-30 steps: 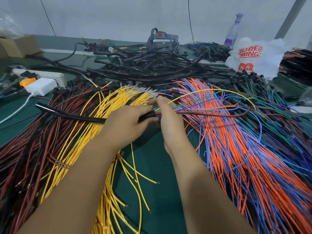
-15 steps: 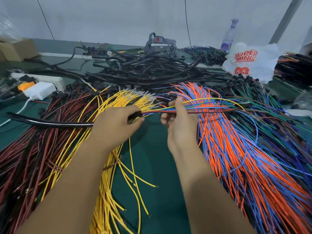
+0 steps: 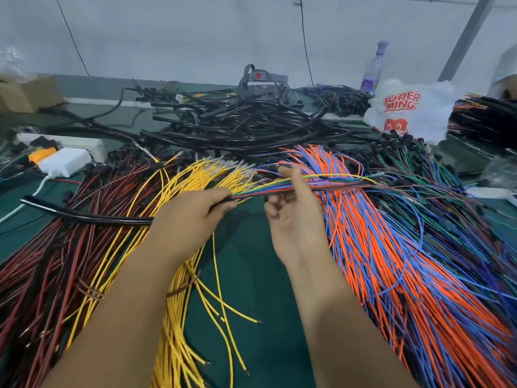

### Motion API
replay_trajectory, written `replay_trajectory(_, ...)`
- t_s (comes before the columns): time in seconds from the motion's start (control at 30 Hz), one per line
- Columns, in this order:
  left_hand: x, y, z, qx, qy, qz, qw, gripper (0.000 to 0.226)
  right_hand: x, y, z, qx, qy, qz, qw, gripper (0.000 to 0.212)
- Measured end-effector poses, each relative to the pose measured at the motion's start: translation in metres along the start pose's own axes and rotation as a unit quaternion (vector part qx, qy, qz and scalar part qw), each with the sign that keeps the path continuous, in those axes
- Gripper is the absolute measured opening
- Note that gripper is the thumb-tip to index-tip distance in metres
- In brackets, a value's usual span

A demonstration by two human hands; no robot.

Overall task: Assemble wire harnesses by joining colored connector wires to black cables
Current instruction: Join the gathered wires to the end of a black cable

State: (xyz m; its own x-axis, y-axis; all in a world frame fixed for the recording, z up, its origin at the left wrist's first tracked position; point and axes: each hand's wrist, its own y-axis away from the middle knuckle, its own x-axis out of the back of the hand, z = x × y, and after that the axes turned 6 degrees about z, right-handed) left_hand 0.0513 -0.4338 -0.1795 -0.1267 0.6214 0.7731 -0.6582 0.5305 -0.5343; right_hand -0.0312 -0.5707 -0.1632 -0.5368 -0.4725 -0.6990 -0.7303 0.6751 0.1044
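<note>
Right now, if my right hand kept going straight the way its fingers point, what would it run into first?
Probably the mixed colored wire bundle running across just above the right hand; its thumb already seems to touch it. Beyond lie the orange and blue wires, then the black cable pile. Depth is unclear.

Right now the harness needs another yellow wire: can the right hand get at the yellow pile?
Probably not directly: the left hand, gripping the black cable, sits between the right hand and the yellow pile.

Green table under yellow wires, orange-blue wires, black cables.
</note>
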Motion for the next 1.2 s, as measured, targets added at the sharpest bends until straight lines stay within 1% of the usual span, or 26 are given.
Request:
replay_trajectory(0.1, 0.001, 0.0, -0.007, 0.035, -0.016, -0.018, 0.999, 0.02, -0.001, 0.0, 0.005, 0.07, 0.073, 0.008, 0.995, 0.022)
replay_trajectory(0.2, 0.003, 0.001, -0.004, 0.055, -0.034, 0.002, 0.998, 0.022, -0.001, 0.001, 0.01, 0.103, 0.126, -0.021, 0.986, 0.023)
replay_trajectory(0.33, 0.002, 0.0, 0.012, 0.014, -0.018, -0.001, 1.0, 0.015, -0.003, 0.005, 0.018, 0.112, 0.224, -0.073, 0.965, 0.022)
replay_trajectory(0.4, 0.001, -0.001, 0.014, -0.001, -0.004, -0.002, 1.0, 0.012, -0.004, 0.006, 0.022, 0.123, 0.285, -0.077, 0.947, 0.021)
replay_trajectory(0.43, 0.001, -0.001, 0.014, 0.002, 0.001, 0.007, 1.0, 0.013, -0.005, 0.008, 0.023, 0.118, 0.298, -0.076, 0.944, 0.018)
replay_trajectory(0.47, 0.001, -0.001, 0.012, 0.007, 0.004, 0.021, 1.0, 0.016, -0.006, 0.008, 0.022, 0.101, 0.29, -0.074, 0.949, 0.015)
replay_trajectory(0.5, 0.001, -0.002, 0.009, 0.012, 0.007, 0.032, 0.999, 0.018, -0.006, 0.008, 0.022, 0.071, 0.254, -0.067, 0.962, 0.011)
replay_trajectory(0.57, 0.002, -0.002, 0.004, 0.017, 0.017, 0.03, 0.999, 0.022, -0.006, 0.005, 0.016, -0.001, 0.116, -0.044, 0.992, 0.008)
replay_trajectory(0.6, 0.002, -0.002, 0.001, 0.019, 0.021, 0.023, 0.999, 0.023, -0.005, 0.003, 0.013, -0.026, 0.05, -0.032, 0.998, 0.014)
replay_trajectory(0.67, 0.002, -0.001, -0.003, 0.027, 0.01, 0.016, 0.999, 0.022, -0.001, -0.001, 0.006, -0.037, -0.019, 0.001, 0.999, 0.025)
replay_trajectory(0.7, 0.002, -0.001, -0.004, 0.028, 0.0, 0.018, 0.999, 0.021, 0.0, -0.002, 0.004, -0.031, -0.022, 0.016, 0.999, 0.021)
replay_trajectory(0.77, 0.002, 0.0, -0.003, 0.022, -0.02, 0.016, 0.999, 0.02, 0.003, -0.003, 0.004, 0.002, 0.011, 0.045, 0.999, 0.009)
replay_trajectory(0.83, 0.001, 0.0, 0.0, 0.016, -0.032, 0.008, 0.999, 0.02, 0.002, -0.005, 0.005, 0.047, 0.05, 0.058, 0.996, 0.016)
replay_trajectory(0.87, 0.001, -0.001, 0.001, 0.02, -0.031, 0.004, 0.999, 0.018, 0.003, -0.005, 0.006, 0.067, 0.071, 0.056, 0.994, 0.016)
replay_trajectory(0.93, 0.0, -0.002, 0.005, 0.026, -0.03, 0.005, 0.999, 0.014, 0.004, -0.005, 0.008, 0.101, 0.113, 0.031, 0.988, 0.012)
replay_trajectory(1.0, -0.004, -0.003, 0.011, 0.006, -0.028, 0.009, 1.0, 0.016, 0.004, -0.003, 0.012, 0.11, 0.146, -0.007, 0.983, 0.012)
replay_trajectory(1.1, -0.007, -0.004, 0.016, -0.028, 0.031, 0.002, 0.999, 0.009, 0.001, 0.0, 0.018, 0.109, 0.187, -0.055, 0.975, 0.015)
replay_trajectory(1.2, -0.007, -0.005, 0.013, -0.045, 0.081, -0.008, 0.996, 0.024, 0.002, -0.002, 0.02, 0.126, 0.237, -0.043, 0.962, 0.021)
